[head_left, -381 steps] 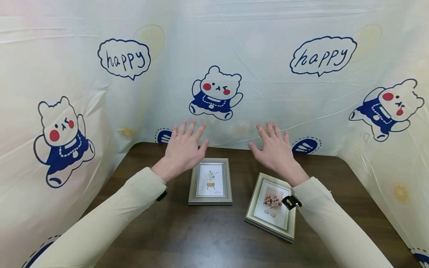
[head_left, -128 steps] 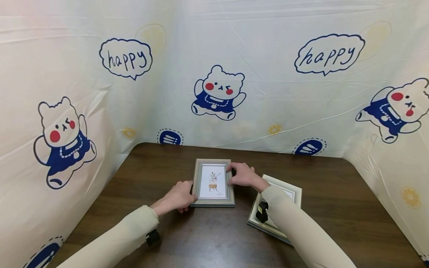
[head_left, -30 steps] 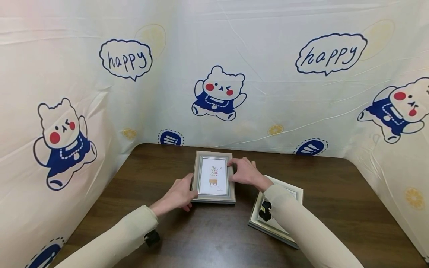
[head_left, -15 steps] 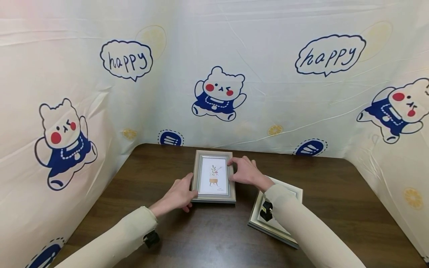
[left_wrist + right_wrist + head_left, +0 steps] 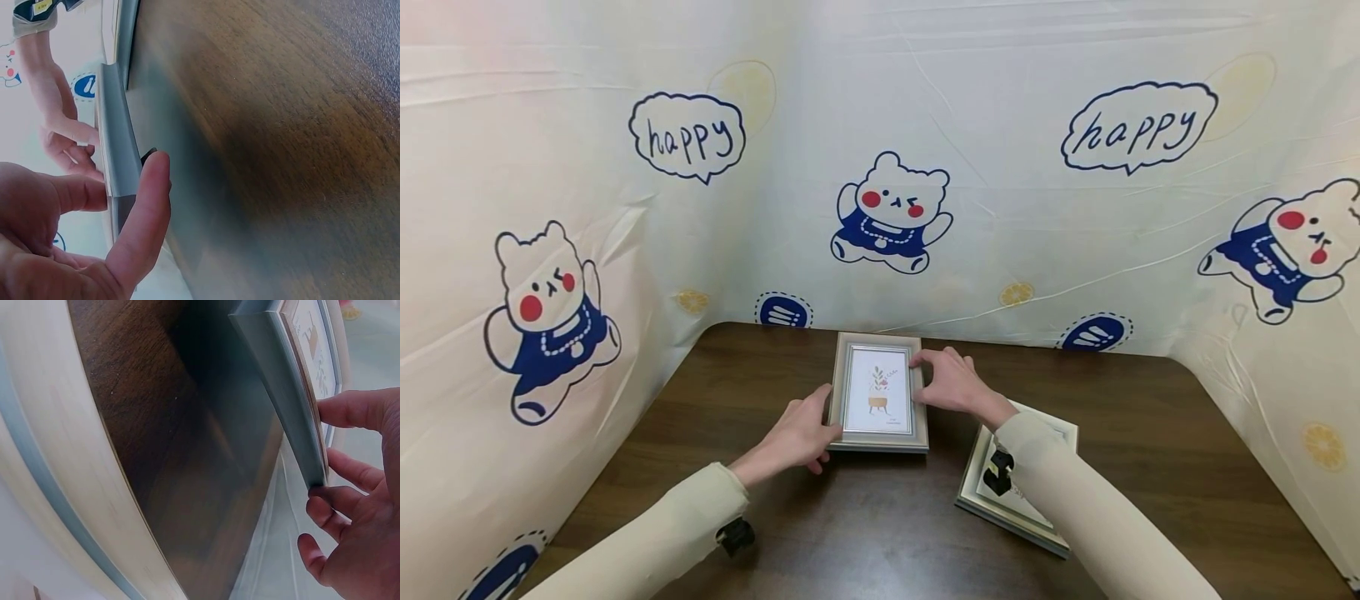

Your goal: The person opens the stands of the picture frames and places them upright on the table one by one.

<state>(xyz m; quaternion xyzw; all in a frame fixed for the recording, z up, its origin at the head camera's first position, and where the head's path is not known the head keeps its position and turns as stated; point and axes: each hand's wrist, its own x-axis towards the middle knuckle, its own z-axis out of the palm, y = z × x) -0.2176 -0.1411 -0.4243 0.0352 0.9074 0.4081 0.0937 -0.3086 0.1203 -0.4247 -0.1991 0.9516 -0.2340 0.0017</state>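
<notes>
Two hands hold a picture frame (image 5: 880, 387) with a potted-plant print, its picture side facing up. My left hand (image 5: 795, 433) grips its lower left corner, thumb on the front and a finger underneath, as the left wrist view shows on the frame's grey side (image 5: 119, 137). On the right edge, my right hand (image 5: 953, 383) pinches the border between thumb and fingers. A gap shows between the frame and the table in both wrist views, so it is off the surface. A second picture frame (image 5: 977, 492) lies askew under the right forearm, which hides much of it.
The brown wooden table (image 5: 865, 533) reaches back to a pale printed cloth (image 5: 1015, 225), which also hangs along both sides. In the right wrist view the second frame's pale edge (image 5: 69, 456) stands close at the left.
At first both hands were spread above the table; later they took hold of the plant frame, then lying flat. It has since risen and moved slightly away. The second frame stays put.
</notes>
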